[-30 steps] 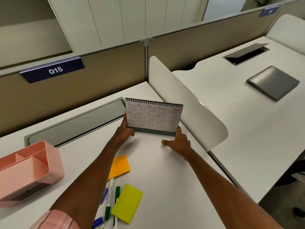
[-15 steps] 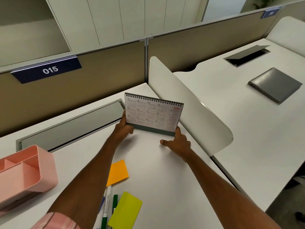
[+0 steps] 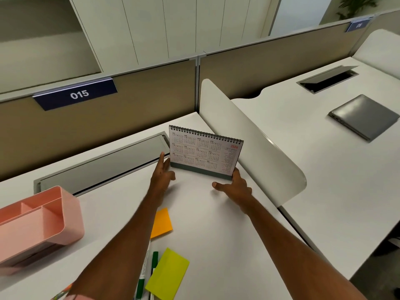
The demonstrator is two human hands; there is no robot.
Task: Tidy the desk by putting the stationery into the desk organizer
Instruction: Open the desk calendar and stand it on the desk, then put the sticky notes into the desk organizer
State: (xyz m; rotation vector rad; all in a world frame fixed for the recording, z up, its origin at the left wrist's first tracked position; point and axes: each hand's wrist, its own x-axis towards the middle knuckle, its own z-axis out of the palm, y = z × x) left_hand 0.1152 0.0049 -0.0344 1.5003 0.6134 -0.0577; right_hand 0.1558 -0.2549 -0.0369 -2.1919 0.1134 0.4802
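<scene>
stationery lies loose at the 6 o'clock edge of the white worktop: an orange sticky-note pad, a yellow-green sticky-note pad, a green marker and a white marker with a green cap, the two markers side by side and partly under the yellow-green pad. the pink plastic desk organizer stands at 8 o'clock, well apart from them; its open compartments show nothing inside.

toward 12 o'clock both arms reach to a white spiral-bound desk calendar that stands upright with its printed face to the camera. the left grip is beside the calendar's 9 o'clock edge with its fingers straight, the forefinger pointing up along that edge. the right grip is at the lower 4 o'clock corner; its fingers go behind the base out of sight and its thumb lies stretched toward 9 o'clock, off the card, so i cannot tell whether it clasps.

a grey cable-tray lid sits at 10 o'clock, a white curved divider at 2 o'clock, and a closed grey laptop beyond it on the neighbouring desk.
</scene>
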